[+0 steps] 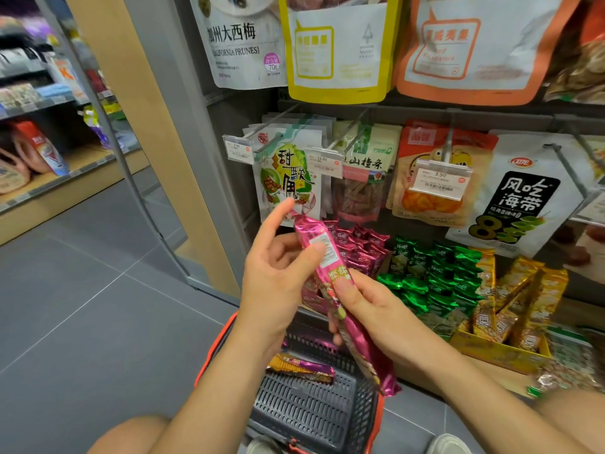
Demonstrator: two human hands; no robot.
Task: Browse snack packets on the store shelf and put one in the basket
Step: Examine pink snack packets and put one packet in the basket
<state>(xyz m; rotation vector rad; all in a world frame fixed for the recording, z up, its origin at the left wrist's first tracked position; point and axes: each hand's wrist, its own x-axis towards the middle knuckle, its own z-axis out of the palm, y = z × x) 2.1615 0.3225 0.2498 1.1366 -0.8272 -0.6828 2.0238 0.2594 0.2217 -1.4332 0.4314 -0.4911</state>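
A long pink foil snack packet [322, 253] is held upright in front of the shelf, above the basket. My left hand [278, 273] pinches its upper part, thumb on the white label and index finger raised. My right hand [363, 309] grips the packet's middle from the right. Below the hands stands a dark grey basket [307, 407] with an orange-red rim on the floor. One purple and gold packet [301, 368] lies inside it.
Pink packets [363, 247], green packets [432, 276] and a yellow box of gold packets [510, 309] fill the low shelf. Hanging pouches with price tags [438, 181] sit on hooks above. A grey tiled aisle [82, 306] lies to the left, with another shelf beyond.
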